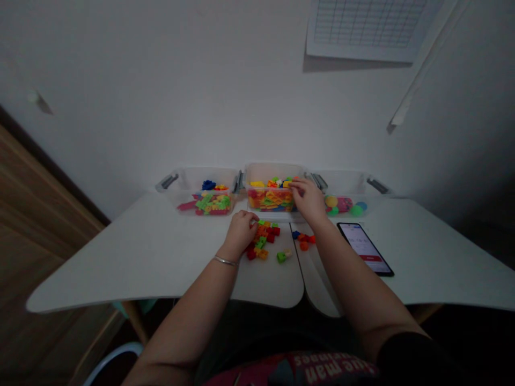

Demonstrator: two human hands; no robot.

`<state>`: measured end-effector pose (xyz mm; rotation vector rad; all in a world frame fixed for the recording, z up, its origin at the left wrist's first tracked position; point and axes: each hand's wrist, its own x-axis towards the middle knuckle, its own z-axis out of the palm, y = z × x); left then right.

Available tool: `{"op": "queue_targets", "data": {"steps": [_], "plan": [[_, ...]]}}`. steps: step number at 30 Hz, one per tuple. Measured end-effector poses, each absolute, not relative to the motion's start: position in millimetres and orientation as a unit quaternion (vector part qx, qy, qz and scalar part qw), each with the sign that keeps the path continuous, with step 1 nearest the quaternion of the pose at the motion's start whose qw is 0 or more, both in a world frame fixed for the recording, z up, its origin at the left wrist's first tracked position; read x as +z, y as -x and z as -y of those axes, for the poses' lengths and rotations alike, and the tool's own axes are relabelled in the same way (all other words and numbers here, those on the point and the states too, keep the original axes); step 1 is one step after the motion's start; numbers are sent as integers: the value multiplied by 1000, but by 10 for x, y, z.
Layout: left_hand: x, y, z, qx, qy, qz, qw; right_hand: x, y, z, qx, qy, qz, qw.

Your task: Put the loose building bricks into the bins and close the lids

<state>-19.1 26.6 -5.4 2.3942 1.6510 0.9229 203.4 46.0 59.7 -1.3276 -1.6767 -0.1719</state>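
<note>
Left hand against loose toy bricks, lower centre of frame; right hand over corner of middle clear plastic bin, frame centre.

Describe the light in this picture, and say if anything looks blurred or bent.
In the head view, the light is dim and the bottom corners fall into darkness; the wide lens curves the edge of the table; the paper on the wall throws a soft shadow; the small blocks look slightly soft.
</note>
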Motion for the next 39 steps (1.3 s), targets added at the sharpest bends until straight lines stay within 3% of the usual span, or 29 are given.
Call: {"op": "queue_targets", "data": {"steps": [6, 10, 39], "plan": [[-53, 182, -226, 259, -777, -573, 22, 578, -1962, -396, -140, 550, 749, 341], [-61, 173, -206, 227, -774, -591, -1, 558, -1948, -402, -181, 559, 750, 303], [-81, 155, -228, 213, -800, -561, 20, 429, -2014, -348, -145, 536, 766, 324]]}}
